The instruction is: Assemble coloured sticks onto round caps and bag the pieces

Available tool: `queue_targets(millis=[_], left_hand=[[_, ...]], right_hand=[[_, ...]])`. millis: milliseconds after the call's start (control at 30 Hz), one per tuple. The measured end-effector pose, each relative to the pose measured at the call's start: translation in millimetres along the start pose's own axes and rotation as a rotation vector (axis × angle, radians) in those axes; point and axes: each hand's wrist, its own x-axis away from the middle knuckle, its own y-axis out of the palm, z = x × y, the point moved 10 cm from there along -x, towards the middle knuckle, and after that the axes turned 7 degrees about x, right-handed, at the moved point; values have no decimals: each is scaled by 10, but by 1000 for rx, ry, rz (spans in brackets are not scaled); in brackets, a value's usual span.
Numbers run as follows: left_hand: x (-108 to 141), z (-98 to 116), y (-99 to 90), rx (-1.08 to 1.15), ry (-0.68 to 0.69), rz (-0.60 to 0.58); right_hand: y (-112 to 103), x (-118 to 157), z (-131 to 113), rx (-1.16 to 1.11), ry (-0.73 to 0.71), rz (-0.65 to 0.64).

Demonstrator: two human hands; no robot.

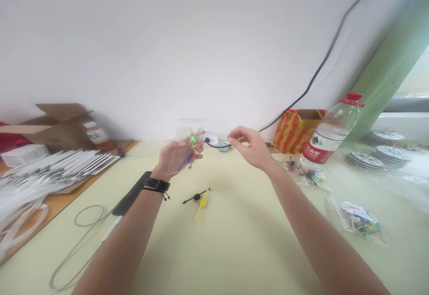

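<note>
My left hand point(172, 155), with a black watch on its wrist, grips a small clear plastic bag point(188, 127) raised above the table. Green, blue and red arrow-shaped pieces point(193, 140) show in or against the bag, blurred. To the right, my right hand point(250, 146) hovers apart from it, thumb and forefinger pinched together; whatever may be between the fingertips is too small to make out. On the table below lie a black arrow-shaped pointer point(196, 197) and a yellow one point(203, 202), side by side and touching or overlapping.
A large water bottle point(330, 132) stands right, before a red-and-yellow striped bag point(284, 129). Filled plastic bags point(362, 219) and stacks of round discs point(365, 161) lie farther right. At left are white strips point(67, 170), a cardboard box point(63, 127), a black phone point(132, 194) and a grey cable point(72, 252).
</note>
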Motion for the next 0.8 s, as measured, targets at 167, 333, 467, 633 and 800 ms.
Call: queue_targets(millis=[167, 333, 467, 633, 800], left_hand=[[-50, 21, -108, -25, 57, 97], [-61, -46, -58, -85, 16, 91], [-26, 68, -131, 107, 116, 105], [-35, -233, -401, 101, -24, 205], [-76, -295, -405, 87, 37, 211]], right_hand=[[908, 321, 237, 80, -11, -582], [1573, 741, 145, 73, -116, -858], [1781, 805, 181, 37, -73, -844], [1793, 796, 319, 9, 6, -840], [1791, 831, 277, -5, -2, -879]])
